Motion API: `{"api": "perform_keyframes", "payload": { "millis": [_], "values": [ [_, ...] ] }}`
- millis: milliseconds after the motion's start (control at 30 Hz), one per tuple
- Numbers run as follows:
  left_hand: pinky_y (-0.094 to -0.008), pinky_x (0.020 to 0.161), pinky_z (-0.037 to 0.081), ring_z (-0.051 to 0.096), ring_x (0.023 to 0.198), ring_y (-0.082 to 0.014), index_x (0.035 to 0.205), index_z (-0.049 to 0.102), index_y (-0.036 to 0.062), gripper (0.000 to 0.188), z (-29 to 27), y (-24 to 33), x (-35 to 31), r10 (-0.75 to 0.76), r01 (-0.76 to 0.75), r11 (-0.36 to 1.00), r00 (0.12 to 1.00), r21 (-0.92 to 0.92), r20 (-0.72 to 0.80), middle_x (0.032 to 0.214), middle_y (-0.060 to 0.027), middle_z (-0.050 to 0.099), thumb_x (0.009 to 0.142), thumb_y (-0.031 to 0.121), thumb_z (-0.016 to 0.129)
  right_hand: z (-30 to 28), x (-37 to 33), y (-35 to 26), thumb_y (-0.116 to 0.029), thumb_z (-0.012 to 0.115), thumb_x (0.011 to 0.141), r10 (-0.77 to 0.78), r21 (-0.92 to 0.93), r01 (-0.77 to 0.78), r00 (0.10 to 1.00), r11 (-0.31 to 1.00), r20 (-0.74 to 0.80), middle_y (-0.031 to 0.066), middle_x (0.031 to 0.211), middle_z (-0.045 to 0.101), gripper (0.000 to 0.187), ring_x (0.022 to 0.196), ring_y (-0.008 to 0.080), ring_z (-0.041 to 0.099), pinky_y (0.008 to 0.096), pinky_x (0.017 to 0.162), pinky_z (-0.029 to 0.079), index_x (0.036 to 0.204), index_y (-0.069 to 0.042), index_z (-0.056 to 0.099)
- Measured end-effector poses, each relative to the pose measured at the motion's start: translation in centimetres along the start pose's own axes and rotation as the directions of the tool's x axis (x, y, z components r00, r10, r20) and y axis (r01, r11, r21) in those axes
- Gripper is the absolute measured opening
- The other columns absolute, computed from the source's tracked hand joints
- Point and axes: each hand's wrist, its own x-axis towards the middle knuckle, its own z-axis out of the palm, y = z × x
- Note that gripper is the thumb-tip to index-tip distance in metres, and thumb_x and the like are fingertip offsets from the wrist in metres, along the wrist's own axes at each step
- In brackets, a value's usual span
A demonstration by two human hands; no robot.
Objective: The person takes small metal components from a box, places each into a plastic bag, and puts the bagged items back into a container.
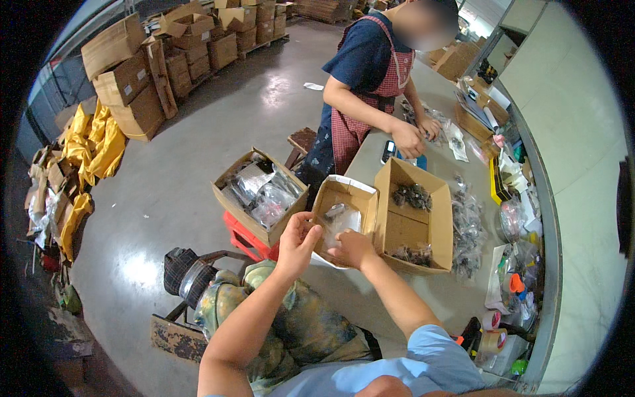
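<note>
A clear plastic bag (334, 226) is spread between my hands, over a small open cardboard box (354, 187) with white outer sides. My left hand (296, 245) is at the box's left wall, thumb and fingers curled at the bag's edge. Over the near side of the box, my right hand (352, 249) is closed, its fingertips at the bag's lower part. To the right stands a larger open carton (405, 228) with black small parts in two heaps. Left of my hands, another carton (254, 192) full of clear bags rests on a red stool (239, 235).
Across the table (370, 159) a co-worker (370, 79) handles small bagged items beside a scale (389, 151). Bagged dark parts (468, 228) lie right of the carton. Tape rolls (493, 341) and loose packaging line the wall. Stacked boxes (126, 79) and yellow sacks (99, 142) stand left.
</note>
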Motion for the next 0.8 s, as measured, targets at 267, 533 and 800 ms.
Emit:
{"api": "perform_keyframes", "payload": {
  "millis": [267,533,800],
  "values": [
    [-0.0235,0.064,0.045,0.054,0.071,-0.0082,0.103,0.051,-0.0010,0.023,-0.5,0.8,0.0,-0.009,0.004,0.990,0.999,0.141,0.033,0.079,-0.0033,0.058,0.085,0.011,0.059,5.1,3.1,3.6,-0.019,0.059,0.074,-0.053,0.072,0.069,0.977,0.995,-0.206,0.0146,0.082,0.062,0.014,0.081,0.0314,0.059,0.0407,0.074,0.047,0.077,-0.006,0.063],
    [-0.0262,0.064,0.047,0.057,0.071,-0.0118,0.101,0.053,-0.0019,0.022,-0.7,-0.1,0.1,0.006,-0.018,0.973,0.998,0.229,0.055,0.080,-0.0071,0.060,0.083,0.011,0.059,5.8,2.8,3.4,-0.014,0.057,0.074,-0.134,0.088,0.175,0.927,0.981,-0.350,0.0157,0.079,0.061,0.012,0.080,0.0331,0.059,0.0413,0.074,0.046,0.072,-0.003,0.061],
    [-0.0289,0.073,0.048,0.061,0.082,-0.0214,0.109,0.054,0.0017,0.036,-1.1,0.3,0.4,0.372,-0.435,0.597,0.895,0.674,0.247,0.089,-0.0107,0.062,0.075,0.004,0.064,-0.9,-0.9,0.8,-0.010,0.054,0.088,0.023,0.588,0.111,0.976,0.801,-0.216,0.0090,0.083,0.064,0.013,0.074,0.0204,0.061,0.0298,0.065,0.048,0.088,0.000,0.062]
  ]
}}
